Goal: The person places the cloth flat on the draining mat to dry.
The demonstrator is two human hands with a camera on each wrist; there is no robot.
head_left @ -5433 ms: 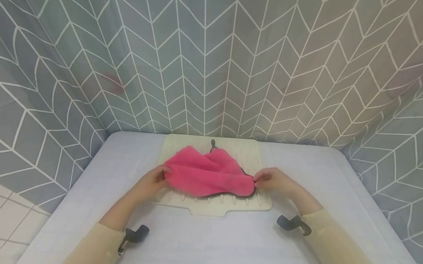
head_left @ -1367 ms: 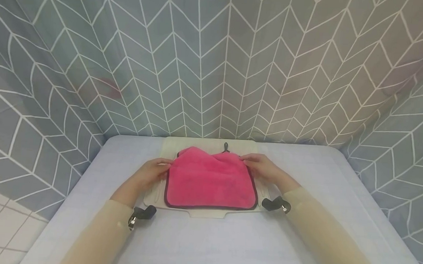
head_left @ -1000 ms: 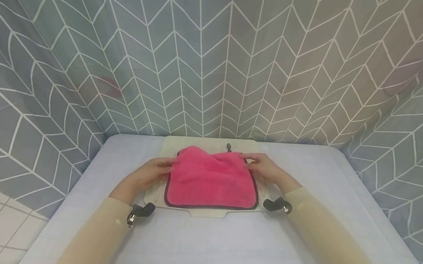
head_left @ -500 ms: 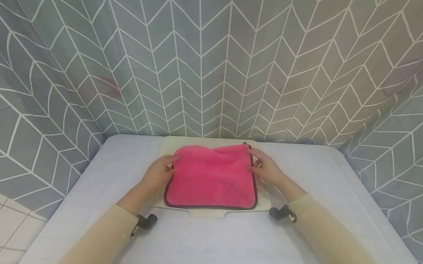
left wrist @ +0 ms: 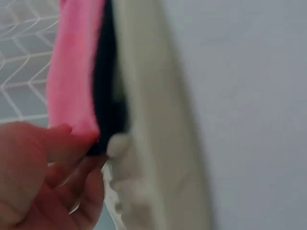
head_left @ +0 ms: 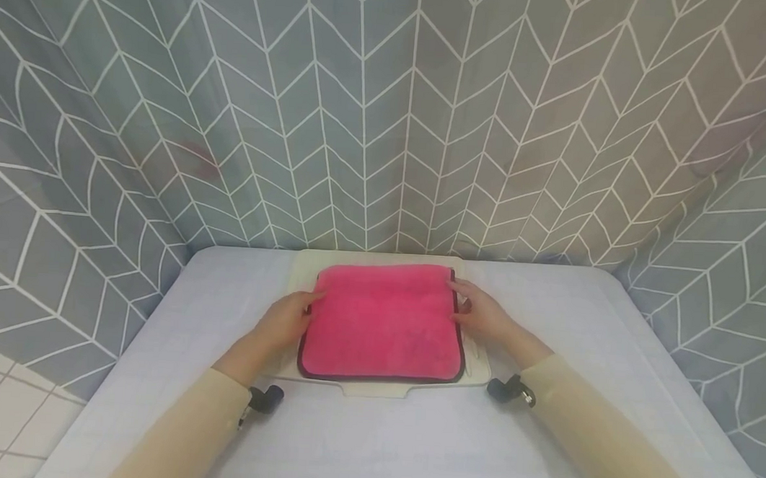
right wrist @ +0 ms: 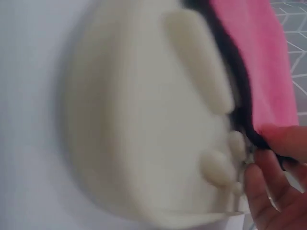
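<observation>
A pink towel [head_left: 381, 325] with a dark border lies spread, folded over, on a cream ridged tray [head_left: 375, 390]. My left hand [head_left: 283, 319] pinches the towel's left edge; in the left wrist view the thumb [left wrist: 62, 141] presses on the pink side, with fingers curled beneath. On the opposite edge my right hand [head_left: 486, 315] pinches the dark border near the upper right corner. The right wrist view shows that thumb [right wrist: 288, 141] on top of the pink cloth [right wrist: 261, 57] and the other fingers under it. The towel's far edge is nearly straight, with a shallow crease below it.
The tray stands at the back of a table with a white cover [head_left: 372, 448]. Behind it and on both sides hangs a grey curtain [head_left: 389, 124] with white chevron lines. A dark wrist camera [head_left: 265, 399] sits on each sleeve. White floor tiles [head_left: 4, 400] show at lower left.
The towel's bunched upper part has been drawn out sideways and flattened, and its small dark loop has gone out of sight. Both hands have shifted slightly nearer the front since half a second ago.
</observation>
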